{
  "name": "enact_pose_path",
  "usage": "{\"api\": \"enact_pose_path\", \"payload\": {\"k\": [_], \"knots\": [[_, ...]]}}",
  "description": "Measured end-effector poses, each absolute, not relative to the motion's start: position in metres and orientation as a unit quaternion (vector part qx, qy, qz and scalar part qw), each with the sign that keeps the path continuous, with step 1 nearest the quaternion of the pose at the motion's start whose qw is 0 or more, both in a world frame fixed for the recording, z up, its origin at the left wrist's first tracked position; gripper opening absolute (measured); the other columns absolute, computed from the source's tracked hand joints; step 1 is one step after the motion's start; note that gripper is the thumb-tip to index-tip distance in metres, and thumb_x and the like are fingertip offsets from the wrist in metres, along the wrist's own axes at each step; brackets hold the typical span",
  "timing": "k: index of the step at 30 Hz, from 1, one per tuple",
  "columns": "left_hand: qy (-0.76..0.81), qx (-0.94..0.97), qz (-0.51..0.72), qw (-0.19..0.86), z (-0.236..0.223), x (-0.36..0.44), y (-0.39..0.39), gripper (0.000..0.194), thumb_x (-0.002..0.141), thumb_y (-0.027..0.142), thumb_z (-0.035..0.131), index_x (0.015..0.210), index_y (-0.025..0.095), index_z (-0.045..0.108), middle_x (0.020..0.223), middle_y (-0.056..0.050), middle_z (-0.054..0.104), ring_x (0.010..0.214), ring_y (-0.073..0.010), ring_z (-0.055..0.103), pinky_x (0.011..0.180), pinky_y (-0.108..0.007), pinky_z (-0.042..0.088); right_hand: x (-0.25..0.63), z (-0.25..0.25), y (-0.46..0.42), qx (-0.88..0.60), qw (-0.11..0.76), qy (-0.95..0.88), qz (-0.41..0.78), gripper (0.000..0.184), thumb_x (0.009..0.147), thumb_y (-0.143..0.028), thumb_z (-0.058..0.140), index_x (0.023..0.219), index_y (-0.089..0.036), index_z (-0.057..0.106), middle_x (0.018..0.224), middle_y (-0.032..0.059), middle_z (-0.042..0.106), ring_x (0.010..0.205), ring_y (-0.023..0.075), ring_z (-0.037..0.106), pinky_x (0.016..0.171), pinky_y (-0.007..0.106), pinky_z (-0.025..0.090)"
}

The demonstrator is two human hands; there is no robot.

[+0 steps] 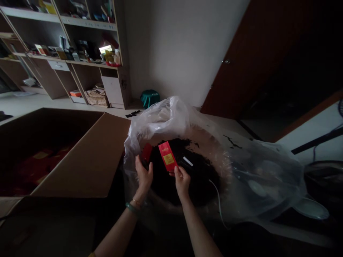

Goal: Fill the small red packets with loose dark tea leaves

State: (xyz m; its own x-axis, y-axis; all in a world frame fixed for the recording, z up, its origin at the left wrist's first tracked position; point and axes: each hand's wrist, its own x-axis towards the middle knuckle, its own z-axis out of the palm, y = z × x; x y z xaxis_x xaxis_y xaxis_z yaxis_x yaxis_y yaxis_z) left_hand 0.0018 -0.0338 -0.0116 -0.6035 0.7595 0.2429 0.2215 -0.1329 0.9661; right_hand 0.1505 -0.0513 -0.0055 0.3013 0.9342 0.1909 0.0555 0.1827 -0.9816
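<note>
My right hand pinches the lower edge of a flat red packet with a gold square label, held up over a dark heap. My left hand holds a darker red packet between thumb and fingers, in shadow. Below both hands lies a heap of dark, loose, leaf-like bits in a large clear plastic bag with its mouth spread open. A small white strip rests on the heap. A bracelet and a green bangle circle my left wrist.
On the left stands an open cardboard box with red packets inside. A white cord hangs at the bag's right side. Behind are a shelf unit, a green covered stool or bin and a brown door.
</note>
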Motion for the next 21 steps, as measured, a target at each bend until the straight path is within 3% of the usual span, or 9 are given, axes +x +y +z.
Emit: {"api": "enact_pose_path", "payload": {"k": [2, 6, 8, 10, 12, 14, 16, 21], "knots": [[0.595, 0.395, 0.659, 0.237, -0.008, 0.010, -0.039, 0.069, 0.074, 0.034, 0.066, 0.136, 0.016, 0.041, 0.144, -0.015, 0.041, 0.134, -0.0268, 0.037, 0.109, -0.040, 0.034, 0.148, -0.009, -0.060, -0.522, 0.602, -0.450, 0.404, 0.042, 0.081, -0.053, 0.053, 0.082, -0.014, 0.068, 0.072, 0.0093, 0.071, 0.058, 0.0198, 0.066, 0.057, 0.031, 0.056], [0.489, 0.437, 0.607, 0.449, -0.002, 0.026, -0.047, 0.048, 0.079, 0.044, 0.059, 0.114, 0.012, 0.062, 0.105, -0.011, 0.070, 0.094, -0.0241, 0.066, 0.081, -0.034, 0.053, 0.147, -0.017, -0.076, -0.531, 0.558, -0.502, 0.394, 0.044, 0.084, -0.052, 0.051, 0.086, -0.013, 0.070, 0.084, 0.0126, 0.073, 0.070, 0.0231, 0.068, 0.060, 0.032, 0.057], [0.493, 0.468, 0.581, 0.448, 0.000, 0.029, -0.049, 0.041, 0.078, 0.043, 0.059, 0.100, 0.011, 0.070, 0.089, -0.008, 0.073, 0.079, -0.0214, 0.067, 0.071, -0.030, 0.054, 0.152, -0.013, -0.077, -0.538, 0.562, -0.560, 0.285, 0.041, 0.086, -0.046, 0.051, 0.104, -0.013, 0.067, 0.104, 0.0159, 0.069, 0.084, 0.0243, 0.068, 0.065, 0.033, 0.057], [0.505, 0.510, 0.557, 0.418, 0.003, 0.028, -0.051, 0.036, 0.077, 0.041, 0.058, 0.093, 0.012, 0.072, 0.082, -0.005, 0.074, 0.073, -0.0195, 0.066, 0.067, -0.027, 0.052, 0.160, 0.001, -0.073, -0.526, 0.570, -0.615, 0.142, 0.046, 0.088, -0.038, 0.052, 0.128, -0.014, 0.053, 0.125, 0.0183, 0.058, 0.103, 0.0259, 0.062, 0.074, 0.037, 0.057], [0.502, 0.554, 0.528, 0.402, 0.005, 0.027, -0.053, 0.032, 0.078, 0.038, 0.057, 0.091, 0.013, 0.074, 0.080, -0.004, 0.074, 0.071, -0.0191, 0.066, 0.065, -0.025, 0.052, 0.168, 0.020, -0.063, -0.495, 0.540, -0.680, 0.026, 0.053, 0.090, -0.029, 0.051, 0.140, -0.018, 0.039, 0.136, 0.0168, 0.049, 0.120, 0.0274, 0.051, 0.089, 0.044, 0.053], [0.497, 0.587, 0.505, 0.390, 0.007, 0.026, -0.055, 0.031, 0.079, 0.036, 0.056, 0.090, 0.014, 0.074, 0.079, -0.003, 0.074, 0.070, -0.0191, 0.066, 0.064, -0.025, 0.051, 0.173, 0.039, -0.053, -0.452, 0.478, -0.752, -0.036, 0.050, 0.091, -0.021, 0.049, 0.140, -0.024, 0.040, 0.134, 0.0118, 0.052, 0.124, 0.0262, 0.047, 0.100, 0.048, 0.045], [0.497, 0.599, 0.496, 0.384, 0.007, 0.026, -0.058, 0.030, 0.080, 0.036, 0.056, 0.091, 0.014, 0.074, 0.080, -0.003, 0.074, 0.071, -0.0191, 0.066, 0.064, -0.024, 0.051, 0.176, 0.049, -0.046, -0.421, 0.443, -0.789, -0.062, 0.048, 0.091, -0.016, 0.046, 0.138, -0.027, 0.044, 0.126, 0.0082, 0.060, 0.119, 0.0239, 0.051, 0.101, 0.046, 0.046], [0.499, 0.584, 0.485, 0.419, 0.001, 0.028, -0.060, 0.033, 0.080, 0.038, 0.056, 0.091, 0.013, 0.074, 0.081, -0.005, 0.074, 0.073, -0.0201, 0.065, 0.066, -0.026, 0.051, 0.179, 0.038, -0.044, -0.398, 0.473, -0.781, -0.089, 0.049, 0.091, -0.011, 0.047, 0.137, -0.025, 0.045, 0.118, 0.0080, 0.065, 0.110, 0.0210, 0.058, 0.095, 0.040, 0.051]]}}
